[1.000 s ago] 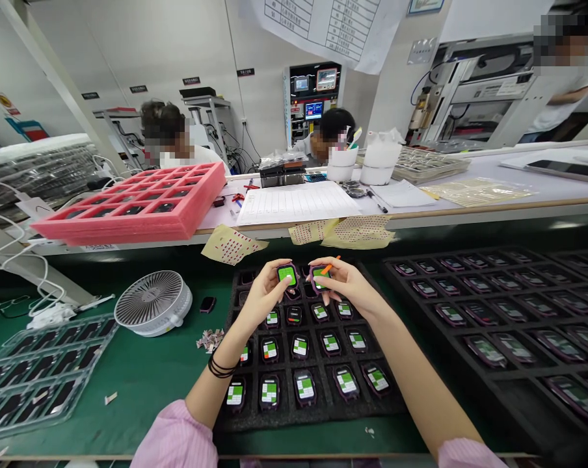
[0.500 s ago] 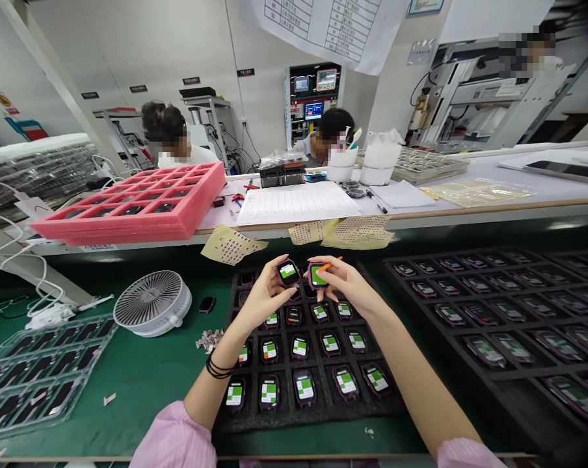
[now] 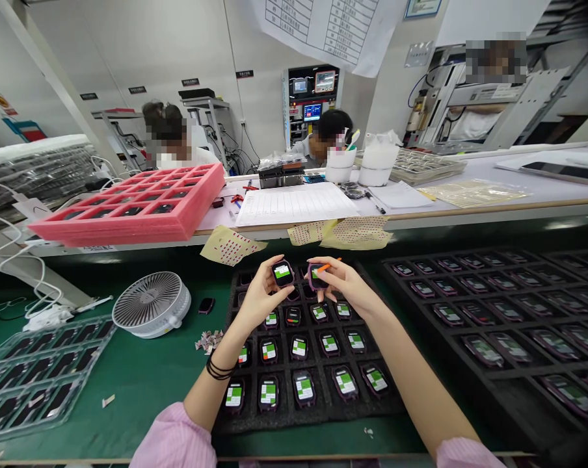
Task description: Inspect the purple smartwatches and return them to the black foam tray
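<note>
My left hand [image 3: 261, 298] grips a small purple smartwatch body [image 3: 282, 273] with a lit green-and-white screen, held above the far end of a black foam tray [image 3: 318, 416]. My right hand [image 3: 347, 285] grips a second watch body [image 3: 317, 275] together with a thin orange stick [image 3: 329, 264]. The two watches are side by side, almost touching. In the tray below lie several more watch bodies [image 3: 304, 388] with lit screens, one per pocket.
A second black tray [image 3: 513, 383] of watch bodies lies to the right. A white round fan [image 3: 151, 303] and clear plastic trays [image 3: 30, 377] are on the green mat at left. A pink foam tray [image 3: 133, 209] and papers sit on the raised shelf. Other people sit beyond it.
Both hands rose slightly and turned the watches; the right watch's screen now faces more away and looks darker.
</note>
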Demonstrator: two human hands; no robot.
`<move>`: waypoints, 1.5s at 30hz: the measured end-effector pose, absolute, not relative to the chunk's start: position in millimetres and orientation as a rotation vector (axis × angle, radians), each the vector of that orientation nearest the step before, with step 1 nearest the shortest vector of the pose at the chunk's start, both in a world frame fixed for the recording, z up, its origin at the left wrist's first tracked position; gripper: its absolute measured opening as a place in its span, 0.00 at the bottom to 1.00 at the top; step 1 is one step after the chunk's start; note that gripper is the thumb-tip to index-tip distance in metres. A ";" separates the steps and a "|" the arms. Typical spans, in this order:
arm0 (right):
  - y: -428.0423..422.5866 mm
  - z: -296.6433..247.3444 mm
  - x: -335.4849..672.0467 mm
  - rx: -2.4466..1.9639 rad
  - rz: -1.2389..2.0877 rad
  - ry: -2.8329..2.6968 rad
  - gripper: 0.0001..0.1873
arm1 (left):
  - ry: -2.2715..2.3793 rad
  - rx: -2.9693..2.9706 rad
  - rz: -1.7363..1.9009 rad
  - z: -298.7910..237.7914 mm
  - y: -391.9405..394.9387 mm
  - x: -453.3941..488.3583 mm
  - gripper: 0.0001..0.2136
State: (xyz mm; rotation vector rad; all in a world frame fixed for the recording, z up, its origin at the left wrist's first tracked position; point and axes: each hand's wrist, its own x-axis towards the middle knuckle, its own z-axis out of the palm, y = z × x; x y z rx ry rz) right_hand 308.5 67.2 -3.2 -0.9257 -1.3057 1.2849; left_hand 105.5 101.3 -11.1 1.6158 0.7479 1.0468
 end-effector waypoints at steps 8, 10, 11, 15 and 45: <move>69.2 -9.0 298.0 -0.999 1.274 -1.302 0.22 | 0.788 1.988 1.120 -5.9 95.2 104.5 0.22; 69.4 -11.8 294.1 -1.017 1.256 -1.322 0.22 | 0.746 2.177 1.093 -3.1 93.0 104.3 0.21; 69.2 -13.5 292.3 -1.019 1.246 -1.337 0.21 | 0.721 2.261 1.081 -2.8 92.6 104.6 0.20; 64.3 -20.1 285.1 -1.089 1.134 -1.431 0.21 | 0.761 2.502 1.017 -9.3 94.6 107.4 0.21; 49.5 -3.4 290.3 -0.818 1.470 -1.316 0.27 | 0.468 2.432 1.197 -2.2 88.1 102.6 0.26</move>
